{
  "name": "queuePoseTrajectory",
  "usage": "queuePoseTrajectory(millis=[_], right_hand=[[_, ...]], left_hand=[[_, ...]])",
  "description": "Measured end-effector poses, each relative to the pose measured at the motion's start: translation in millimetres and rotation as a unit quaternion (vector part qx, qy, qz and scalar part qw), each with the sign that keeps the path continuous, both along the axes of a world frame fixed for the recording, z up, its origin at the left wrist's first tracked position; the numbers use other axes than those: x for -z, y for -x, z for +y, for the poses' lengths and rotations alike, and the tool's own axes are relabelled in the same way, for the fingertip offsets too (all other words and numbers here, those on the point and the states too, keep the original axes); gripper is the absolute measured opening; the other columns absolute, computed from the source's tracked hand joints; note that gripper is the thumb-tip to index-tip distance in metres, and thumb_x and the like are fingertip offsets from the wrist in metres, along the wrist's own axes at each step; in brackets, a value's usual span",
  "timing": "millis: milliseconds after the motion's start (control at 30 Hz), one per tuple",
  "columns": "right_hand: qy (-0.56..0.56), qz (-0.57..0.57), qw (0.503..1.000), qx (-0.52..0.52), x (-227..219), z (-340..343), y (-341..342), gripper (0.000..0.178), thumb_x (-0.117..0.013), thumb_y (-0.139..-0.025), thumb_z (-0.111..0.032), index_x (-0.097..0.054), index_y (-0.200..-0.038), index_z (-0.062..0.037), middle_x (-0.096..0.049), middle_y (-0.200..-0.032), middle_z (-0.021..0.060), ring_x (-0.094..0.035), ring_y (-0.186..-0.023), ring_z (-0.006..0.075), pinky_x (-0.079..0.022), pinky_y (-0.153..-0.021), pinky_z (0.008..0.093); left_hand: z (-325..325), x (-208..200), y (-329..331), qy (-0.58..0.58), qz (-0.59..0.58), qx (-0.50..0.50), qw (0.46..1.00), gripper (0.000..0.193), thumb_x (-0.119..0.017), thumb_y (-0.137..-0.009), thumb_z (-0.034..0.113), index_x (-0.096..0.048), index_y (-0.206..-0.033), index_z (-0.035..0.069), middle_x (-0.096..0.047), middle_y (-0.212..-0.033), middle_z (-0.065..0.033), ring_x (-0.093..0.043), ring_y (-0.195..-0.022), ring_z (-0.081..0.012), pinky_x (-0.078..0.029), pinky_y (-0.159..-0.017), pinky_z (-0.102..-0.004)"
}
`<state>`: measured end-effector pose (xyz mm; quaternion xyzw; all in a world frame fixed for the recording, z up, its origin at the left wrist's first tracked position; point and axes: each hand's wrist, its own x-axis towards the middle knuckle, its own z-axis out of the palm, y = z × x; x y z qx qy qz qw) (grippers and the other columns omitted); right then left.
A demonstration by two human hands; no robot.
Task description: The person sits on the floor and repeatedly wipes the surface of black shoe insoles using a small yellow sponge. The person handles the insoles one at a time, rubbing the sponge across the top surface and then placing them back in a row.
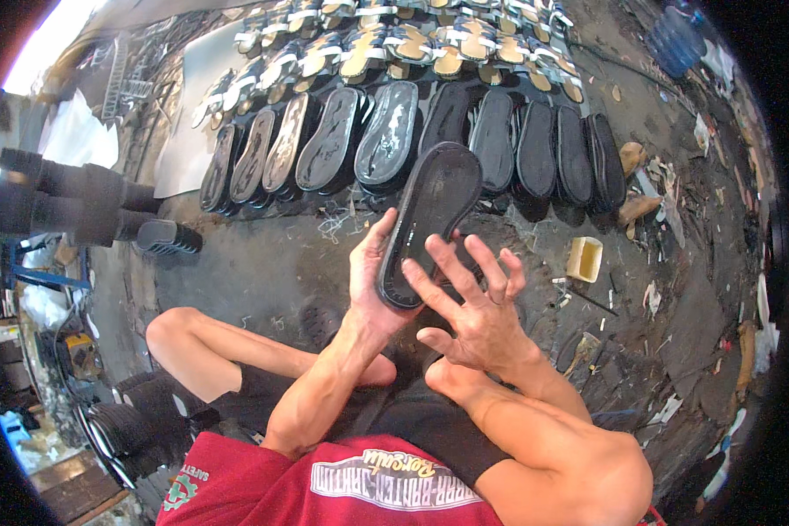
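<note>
My left hand (373, 280) grasps a black rubber shoe sole (430, 223) from behind: thumb up along its left edge, palm cupped under the heel end. The sole is a long oval, matte and dull, with a raised rim around a slightly sunken face; it stands tilted, toe end pointing up and away from me. My right hand (473, 307) is released, fingers (451, 267) spread wide, the fingertips resting on the lower right part of the sole's face. Whether the palm presses too, I cannot tell.

Just beyond the sole's toe end, a row of black soles (412, 136) lies side by side on the ground, overlapping like shingles. Those to the left are glossy and wet-looking, catching light; those to the right are flat matte. Farther out past that row sit sandals with tan footbeds and pale straps (403, 39), packed in rows.

To the right of my right hand, a small yellowish open box (585, 259) sits on the concrete floor (245, 263), which is dark, rough, stained and littered with scraps and threads. Far to the left of my left hand, stacks of black soles (70, 206) lie on their sides. Below my hands, my bare knees (171, 329) and red shirt (263, 486).
</note>
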<state>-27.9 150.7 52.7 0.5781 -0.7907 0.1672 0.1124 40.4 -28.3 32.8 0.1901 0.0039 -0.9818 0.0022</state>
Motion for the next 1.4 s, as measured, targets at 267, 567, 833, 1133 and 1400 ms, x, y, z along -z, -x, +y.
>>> queuePoseTrajectory(millis=[267, 567, 833, 1133, 1400], right_hand=[[-0.046, -0.111, 0.992, 0.030, 5.1, -13.6, 38.9, 0.063, -0.032, -0.113, -0.065, -0.052, -0.163, -0.0321, -0.024, -0.181, 0.0067, -0.016, -0.164, 0.0388, -0.005, -0.128, 0.0624], [-0.068, -0.126, 0.989, -0.020, 5.5, -8.4, 34.6, 0.063, -0.033, -0.111, -0.068, -0.051, -0.163, -0.0385, -0.025, -0.181, 0.0044, -0.016, -0.164, 0.0366, -0.005, -0.128, 0.0615], [-0.094, -0.106, 0.989, -0.046, 4.8, -5.8, 30.9, 0.068, -0.022, -0.110, -0.074, -0.058, -0.158, -0.0428, -0.026, -0.180, 0.0075, -0.017, -0.163, 0.0380, -0.006, -0.127, 0.0606], [-0.118, -0.116, 0.982, -0.095, -4.7, -5.9, 26.6, 0.056, -0.031, -0.110, -0.071, -0.058, -0.155, -0.0504, -0.025, -0.181, 0.0059, -0.015, -0.165, 0.0374, -0.002, -0.129, 0.0579], [-0.109, -0.061, 0.981, -0.149, -10.4, -5.5, 41.0, 0.048, -0.042, -0.109, -0.068, -0.059, -0.151, -0.0559, -0.026, -0.181, 0.0028, -0.013, -0.165, 0.0357, -0.004, -0.129, 0.0589]], left_hand=[[10.8, -6.4, -11.2, 0.014, -0.127, -0.012, 0.992, 0.043, -0.050, -0.111, 0.045, -0.075, -0.130, 0.015, -0.082, -0.114, -0.0082, -0.080, -0.087, -0.0242, -0.066, -0.077, -0.0435], [2.8, -11.5, -8.4, 0.017, -0.122, 0.025, 0.992, 0.046, -0.048, -0.112, 0.044, -0.072, -0.134, 0.012, -0.081, -0.116, -0.0121, -0.081, -0.093, -0.0274, -0.067, -0.082, -0.0467], [2.1, -13.0, -7.2, -0.015, -0.084, 0.041, 0.996, 0.047, -0.045, -0.113, 0.044, -0.067, -0.139, 0.011, -0.080, -0.119, -0.0142, -0.080, -0.098, -0.0303, -0.067, -0.086, -0.0481], [3.3, -14.1, -14.1, -0.025, -0.035, 0.006, 0.999, 0.044, -0.046, -0.113, 0.041, -0.068, -0.134, 0.010, -0.079, -0.117, -0.0146, -0.079, -0.095, -0.0294, -0.066, -0.086, -0.0470], [-5.6, -12.8, -12.9, 0.009, -0.092, 0.095, 0.991, 0.040, -0.049, -0.112, 0.040, -0.069, -0.130, 0.010, -0.078, -0.113, -0.0134, -0.079, -0.092, -0.0292, -0.067, -0.080, -0.0464]])
